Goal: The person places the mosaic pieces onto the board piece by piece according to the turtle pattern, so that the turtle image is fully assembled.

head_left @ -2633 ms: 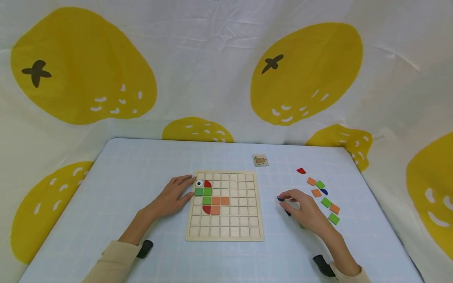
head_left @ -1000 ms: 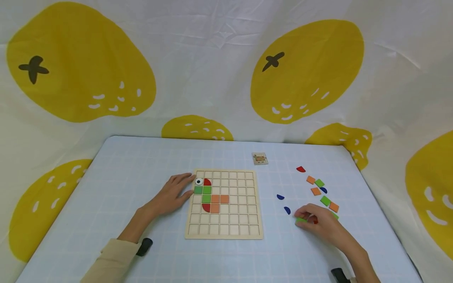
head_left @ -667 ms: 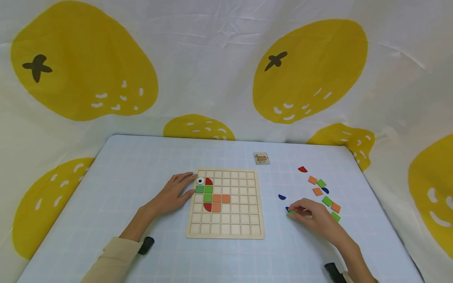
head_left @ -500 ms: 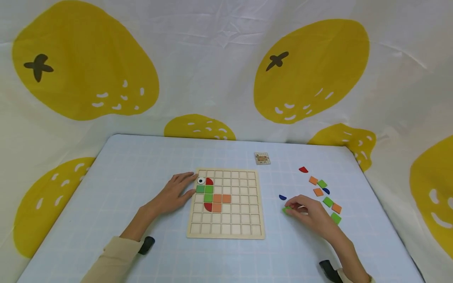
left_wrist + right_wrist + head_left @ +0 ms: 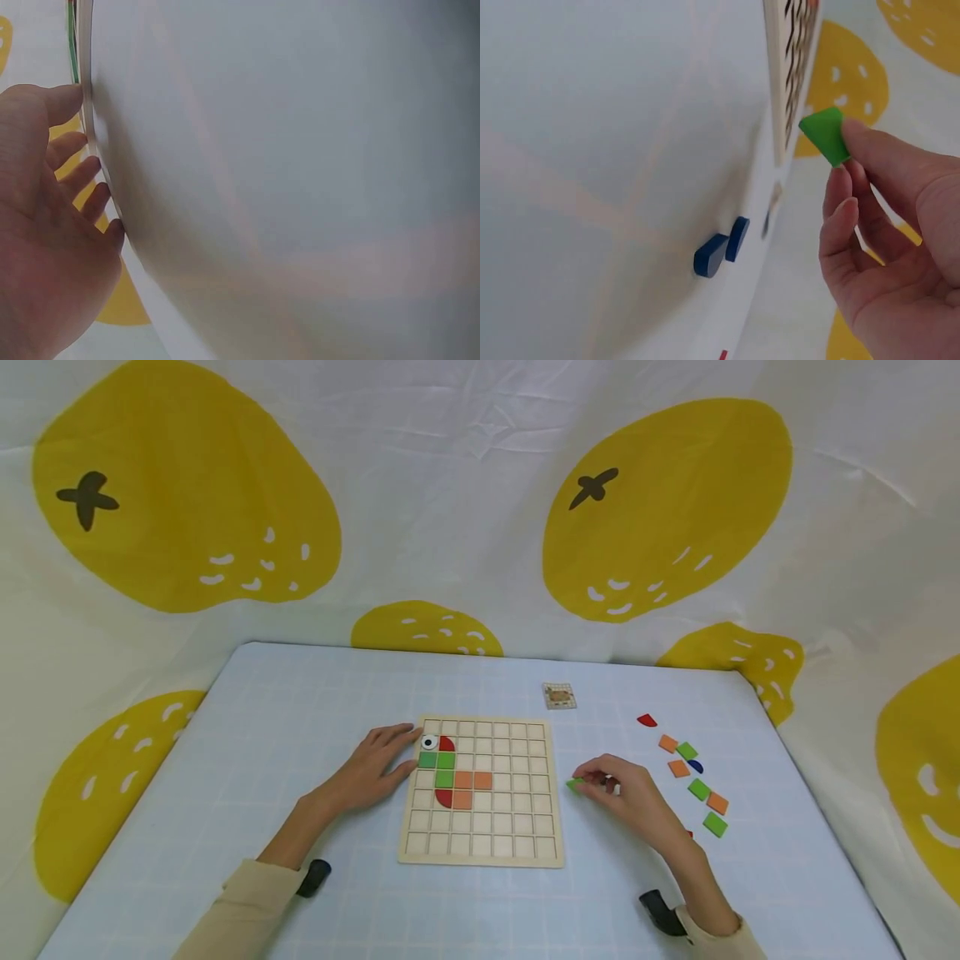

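I have the left hand (image 5: 360, 781) at the left edge of the gridded board (image 5: 501, 845), its fingers loosely spread and gripping nothing, with an eye disc (image 5: 429, 742) and red, green and orange pieces (image 5: 463, 779) set toward the board's left side. Past the picture card (image 5: 559, 696), my right hand (image 5: 628, 797) pinches a green tile (image 5: 826, 135) between thumb and fingers, just right of the board and apart from it, near two blue pieces (image 5: 711, 256). Farther right I see loose pieces (image 5: 716, 824) scattered on the table (image 5: 780, 868).
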`<state>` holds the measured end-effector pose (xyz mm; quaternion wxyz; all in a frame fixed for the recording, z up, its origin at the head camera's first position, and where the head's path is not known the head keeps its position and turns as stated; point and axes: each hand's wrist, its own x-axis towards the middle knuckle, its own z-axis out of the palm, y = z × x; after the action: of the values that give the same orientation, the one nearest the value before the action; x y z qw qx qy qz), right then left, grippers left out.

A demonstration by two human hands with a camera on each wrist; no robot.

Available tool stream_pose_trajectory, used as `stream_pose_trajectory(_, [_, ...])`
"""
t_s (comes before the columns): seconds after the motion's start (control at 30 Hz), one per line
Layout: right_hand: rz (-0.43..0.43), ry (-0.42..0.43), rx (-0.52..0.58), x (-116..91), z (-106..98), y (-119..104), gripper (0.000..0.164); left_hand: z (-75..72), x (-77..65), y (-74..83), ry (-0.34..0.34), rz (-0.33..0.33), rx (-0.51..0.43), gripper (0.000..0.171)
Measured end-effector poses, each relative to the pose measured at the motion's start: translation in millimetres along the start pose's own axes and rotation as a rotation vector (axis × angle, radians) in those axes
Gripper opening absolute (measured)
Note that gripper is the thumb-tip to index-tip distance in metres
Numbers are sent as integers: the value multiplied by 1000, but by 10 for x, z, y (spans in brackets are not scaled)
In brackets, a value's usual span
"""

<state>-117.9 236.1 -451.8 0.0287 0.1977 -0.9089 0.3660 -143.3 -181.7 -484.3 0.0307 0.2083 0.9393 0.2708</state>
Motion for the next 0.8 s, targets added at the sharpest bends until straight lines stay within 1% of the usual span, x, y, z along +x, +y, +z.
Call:
stream_pose_trajectory(0.07, [2,2,5,29,24,-26,17,6,5,-5,5,8,4,57])
stream_pose_trajectory(0.2, [10,-1,43,81,79,-67,16,8,14,-10,-3,1,6,58])
stream_pose_trajectory(0.3, [10,-12,74,123,131,-99,17,10,15,-15,-16,-11,1,58])
stream_pose_trajectory(0.57, [0,-42,132,233,269,-215,17,7,15,-3,-19,-16,-4,58])
stream_pose_trajectory(0.8, [-4,-120,181,324,392,-339,13,1,9,-1,-20,-21,-6,58])
